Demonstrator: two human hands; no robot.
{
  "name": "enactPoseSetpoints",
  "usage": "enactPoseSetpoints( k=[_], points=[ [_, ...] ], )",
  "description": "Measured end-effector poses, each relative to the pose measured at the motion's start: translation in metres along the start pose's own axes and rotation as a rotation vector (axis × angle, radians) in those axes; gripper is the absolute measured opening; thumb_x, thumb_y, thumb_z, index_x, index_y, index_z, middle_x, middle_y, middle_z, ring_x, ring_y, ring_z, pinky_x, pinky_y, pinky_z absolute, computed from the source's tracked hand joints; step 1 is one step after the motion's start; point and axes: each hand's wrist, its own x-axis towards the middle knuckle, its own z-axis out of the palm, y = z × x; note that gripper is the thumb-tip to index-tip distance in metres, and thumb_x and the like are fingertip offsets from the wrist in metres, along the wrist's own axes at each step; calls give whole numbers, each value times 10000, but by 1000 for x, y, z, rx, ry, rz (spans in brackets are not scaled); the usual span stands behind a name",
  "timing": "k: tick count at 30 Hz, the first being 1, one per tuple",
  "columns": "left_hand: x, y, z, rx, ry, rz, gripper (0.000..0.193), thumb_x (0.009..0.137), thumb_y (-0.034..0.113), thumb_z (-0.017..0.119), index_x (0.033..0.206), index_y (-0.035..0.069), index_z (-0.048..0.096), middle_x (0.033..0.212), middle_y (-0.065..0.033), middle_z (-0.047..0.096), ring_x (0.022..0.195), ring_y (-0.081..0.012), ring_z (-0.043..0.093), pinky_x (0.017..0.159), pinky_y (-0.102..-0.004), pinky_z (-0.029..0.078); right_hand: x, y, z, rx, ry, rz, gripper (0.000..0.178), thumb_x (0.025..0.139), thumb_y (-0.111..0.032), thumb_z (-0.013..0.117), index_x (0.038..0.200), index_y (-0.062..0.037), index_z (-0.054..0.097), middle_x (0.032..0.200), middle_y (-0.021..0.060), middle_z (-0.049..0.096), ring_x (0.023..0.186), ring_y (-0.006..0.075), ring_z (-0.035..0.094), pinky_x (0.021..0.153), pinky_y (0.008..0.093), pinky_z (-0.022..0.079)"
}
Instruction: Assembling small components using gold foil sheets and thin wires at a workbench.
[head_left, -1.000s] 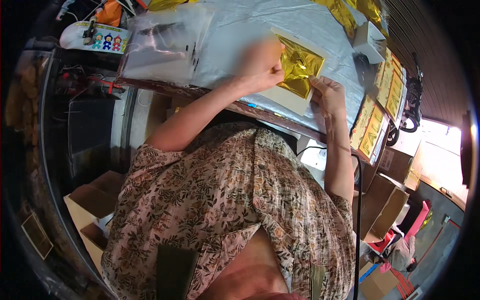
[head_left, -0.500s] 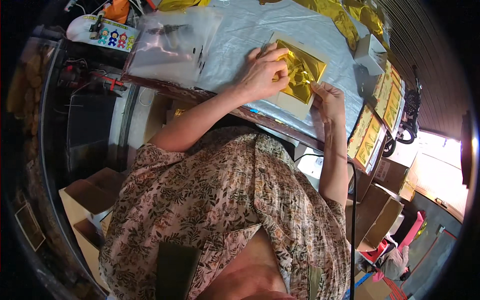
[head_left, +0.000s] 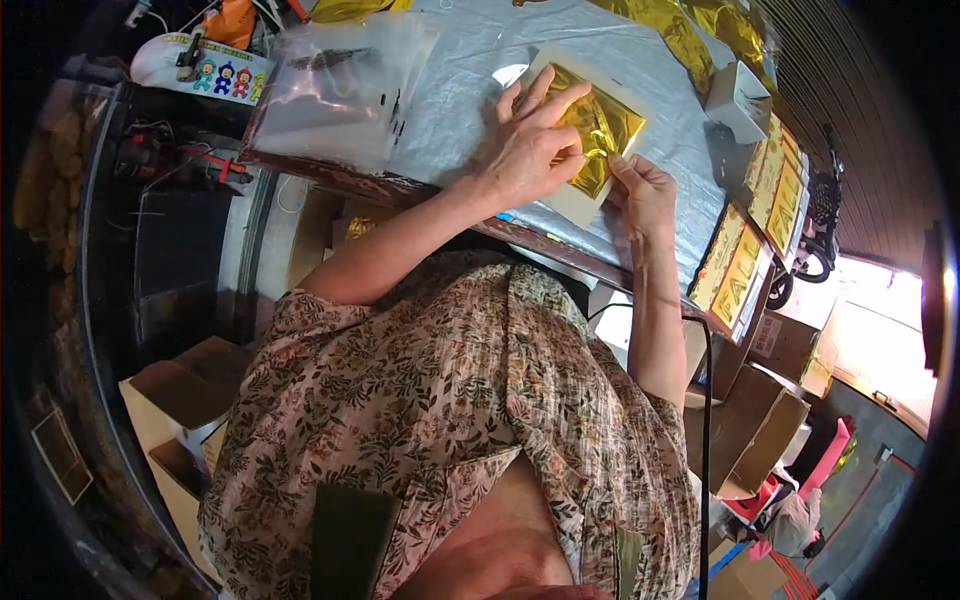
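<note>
A square of shiny gold foil (head_left: 612, 125) lies over a pale card (head_left: 578, 207) on the table, its surface creased. My left hand (head_left: 535, 145) rests over the foil's left side, the upper fingers stretched out and apart, the thumb and lower fingers bent. At the foil's lower right edge, my right hand (head_left: 645, 190) pinches the foil's edge between thumb and forefinger. Part of the foil and card is hidden beneath my left hand.
A stack of clear plastic sheets (head_left: 335, 95) lies at the table's left. A white box (head_left: 738, 100) stands at right, beside printed cards (head_left: 733, 270). More gold foil (head_left: 665, 40) lies along the far edge. A black cable (head_left: 708, 420) hangs by my right arm.
The foil and card have shifted slightly left, and the foil looks flatter. My right hand has moved a little left and up with the edge; my left fingers have stretched out further.
</note>
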Motion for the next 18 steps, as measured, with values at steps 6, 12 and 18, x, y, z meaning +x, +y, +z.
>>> enactPoseSetpoints(
  k=[6, 12, 18],
  points=[
    [13, 14, -27, 8, 114, 29, 125, 779, 193, 781, 749, 110, 693, 1499, -97, 470, 1465, -373, 282, 1152, -579, 99, -9, -9, -4, 43, 52, -47, 159, 953, -110, 660, 837, -2, 652, 763, 26, 636, 611, 117, 577, 623, 258, 521],
    [0, -33, -73, -1135, 902, -440, 466, 934, 374, 653, 1323, 134, 558, 1459, -108, 485, 1422, -308, 360, 1170, -474, 264, -38, -24, -11, 138, 23, -128, 156, 970, -102, 635, 856, 4, 648, 824, 44, 663, 691, 104, 605, 687, 244, 515],
    [-1, -27, -14, -2521, 116, -488, 604, 997, 546, 444, 1424, 120, 475, 1446, -141, 494, 1313, -306, 491, 1102, -471, 398, -54, -22, 7, 170, -31, -123, 155, 964, -125, 652, 898, 14, 672, 832, 42, 682, 674, 75, 578, 615, 209, 452]
  ],
)
